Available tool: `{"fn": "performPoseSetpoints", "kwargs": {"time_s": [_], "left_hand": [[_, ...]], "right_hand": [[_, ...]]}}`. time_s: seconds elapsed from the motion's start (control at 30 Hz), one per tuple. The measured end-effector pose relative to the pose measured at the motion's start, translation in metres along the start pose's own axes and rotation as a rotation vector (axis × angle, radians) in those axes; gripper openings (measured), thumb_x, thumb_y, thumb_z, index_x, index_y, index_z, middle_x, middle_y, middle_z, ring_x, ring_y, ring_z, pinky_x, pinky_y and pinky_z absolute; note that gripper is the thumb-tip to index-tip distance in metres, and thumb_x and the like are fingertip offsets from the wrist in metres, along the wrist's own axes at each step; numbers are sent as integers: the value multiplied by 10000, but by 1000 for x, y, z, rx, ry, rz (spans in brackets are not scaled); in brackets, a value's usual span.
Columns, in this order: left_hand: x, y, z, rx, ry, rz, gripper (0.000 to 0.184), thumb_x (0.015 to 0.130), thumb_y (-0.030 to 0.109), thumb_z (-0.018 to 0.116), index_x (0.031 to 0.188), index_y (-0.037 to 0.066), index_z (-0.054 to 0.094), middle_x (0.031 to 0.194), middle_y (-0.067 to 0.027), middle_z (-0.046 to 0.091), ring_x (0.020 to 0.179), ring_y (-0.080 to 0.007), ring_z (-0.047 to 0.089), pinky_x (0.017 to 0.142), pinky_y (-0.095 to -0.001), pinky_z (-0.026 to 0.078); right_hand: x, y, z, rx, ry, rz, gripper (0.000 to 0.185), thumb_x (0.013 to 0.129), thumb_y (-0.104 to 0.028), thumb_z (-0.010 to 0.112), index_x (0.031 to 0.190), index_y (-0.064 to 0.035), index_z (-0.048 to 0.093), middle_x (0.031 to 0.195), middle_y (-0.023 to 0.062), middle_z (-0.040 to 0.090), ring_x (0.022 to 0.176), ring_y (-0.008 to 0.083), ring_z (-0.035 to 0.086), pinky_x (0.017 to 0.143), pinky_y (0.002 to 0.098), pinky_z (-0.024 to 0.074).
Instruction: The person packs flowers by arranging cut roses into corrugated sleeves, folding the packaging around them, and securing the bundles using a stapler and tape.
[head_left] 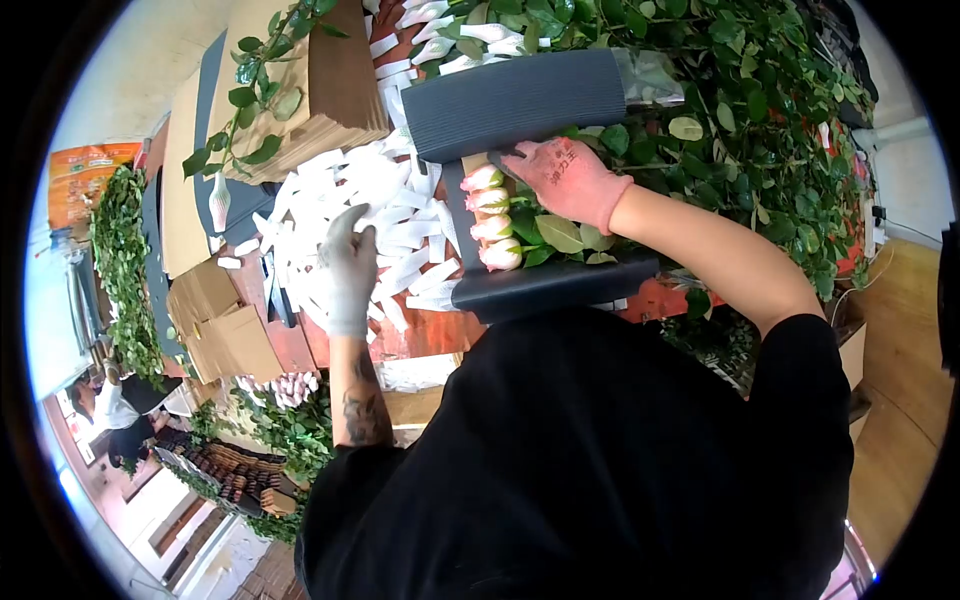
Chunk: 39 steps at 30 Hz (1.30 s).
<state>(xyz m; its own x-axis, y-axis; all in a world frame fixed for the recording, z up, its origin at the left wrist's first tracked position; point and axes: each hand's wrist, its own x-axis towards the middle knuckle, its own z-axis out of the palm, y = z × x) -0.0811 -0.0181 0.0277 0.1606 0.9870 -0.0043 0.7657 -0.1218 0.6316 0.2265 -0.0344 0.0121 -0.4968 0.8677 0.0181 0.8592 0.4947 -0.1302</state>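
My left hand (345, 272), in a pale grey-white glove, is over a loose pile of white strips (400, 235). Its thumb and index finger are apart, with nothing visible between them. My right hand (568, 185), in a pink glove with dark fingertips and writing on its back, is at the upper end of a short row of pink-and-white roses (492, 228). Its fingers are bent down beside the top bloom; what they grip is hidden. The roses lie on dark wrapping sheet (560, 285), its near edge turned up. A ribbed dark corrugated sheet (515, 100) lies just beyond my right hand.
Leafy rose stems (750, 130) cover the right side. Stacked brown cardboard (325, 75) stands at upper left, a stem lying over it. White-netted rose heads (430, 30) lie at the back. Flat cardboard pieces (235, 340) are left; another person (115, 410) is far left.
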Motion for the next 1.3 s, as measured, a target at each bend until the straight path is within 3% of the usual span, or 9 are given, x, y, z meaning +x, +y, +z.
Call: {"fn": "performPoseSetpoints", "kwargs": {"time_s": [0.1, 0.27, 0.33, 0.47, 0.6, 0.67, 0.8, 1.1, 1.3], "left_hand": [[-18, 66, -9, -142, -254, 288, 298, 841, 85, 617, 1135, 36, 613, 1189, -175, 600, 1000, -274, 633, 851, -355, 491], [-5, 93, 38, 127, -224, 586, 463, 813, 262, 612, 1216, 41, 556, 1264, -184, 539, 928, -340, 607, 825, -388, 482], [8, 111, 30, 338, -256, 662, 551, 778, 360, 618, 1197, 10, 545, 1338, -171, 461, 1123, -352, 497, 888, -447, 421], [-1, 106, 40, 359, -322, 592, 676, 810, 454, 574, 1266, -37, 486, 1352, -212, 437, 1294, -366, 363, 1080, -451, 264], [1, 107, 36, 329, -342, 543, 702, 821, 469, 557, 1291, -43, 462, 1352, -212, 437, 1291, -353, 367, 1087, -455, 256], [-2, 107, 38, 358, -351, 551, 672, 825, 460, 559, 1265, -42, 481, 1345, -210, 442, 1279, -351, 380, 1090, -458, 253], [-2, 109, 36, 292, -292, 586, 633, 801, 441, 593, 1203, -45, 530, 1272, -214, 488, 1232, -357, 420, 1088, -469, 258], [0, 111, 36, 325, -338, 573, 652, 815, 444, 573, 1226, -60, 518, 1322, -228, 454, 1248, -362, 406, 1110, -472, 224], [-5, 104, 42, 372, -299, 596, 722, 799, 485, 574, 1277, -47, 474, 1324, -213, 462, 1268, -331, 397, 1068, -450, 278]], "right_hand": [[1, 2, 7, -11, 28, -23, 356, 844, -98, 465, 1193, -75, 531, 1003, 99, 606, 871, 245, 645, 667, 350, 521], [-5, 2, 13, -205, 194, -149, 304, 787, -161, 491, 1072, -91, 569, 902, 106, 615, 715, 231, 616, 569, 369, 487], [-5, -1, 16, -332, 245, -110, 255, 798, -158, 479, 1013, -103, 605, 906, 110, 617, 717, 232, 612, 574, 356, 484], [1, -9, -36, 14, -262, 9, 430, 798, -175, 521, 1210, -50, 518, 1167, 184, 578, 877, 292, 645, 737, 369, 516], [-1, 1, -128, 68, 168, -180, 375, 802, -249, 579, 1132, -71, 586, 1091, 148, 610, 941, 263, 628, 811, 369, 499], [33, 28, -186, 459, 15, -99, 402, 790, -268, 612, 1144, -82, 575, 1091, 133, 611, 995, 270, 604, 863, 378, 475], [140, 125, -153, -134, 568, -67, 437, 776, -199, 586, 1190, -71, 531, 1098, 152, 599, 959, 281, 622, 829, 374, 491], [237, 161, -89, -386, -57, 111, 302, 829, -93, 466, 1105, -118, 584, 1080, 119, 630, 997, 235, 629, 826, 378, 506], [166, 182, -187, -140, 379, 10, 229, 813, -91, 486, 1001, -75, 616, 1035, 145, 623, 899, 284, 638, 766, 375, 517]]}}
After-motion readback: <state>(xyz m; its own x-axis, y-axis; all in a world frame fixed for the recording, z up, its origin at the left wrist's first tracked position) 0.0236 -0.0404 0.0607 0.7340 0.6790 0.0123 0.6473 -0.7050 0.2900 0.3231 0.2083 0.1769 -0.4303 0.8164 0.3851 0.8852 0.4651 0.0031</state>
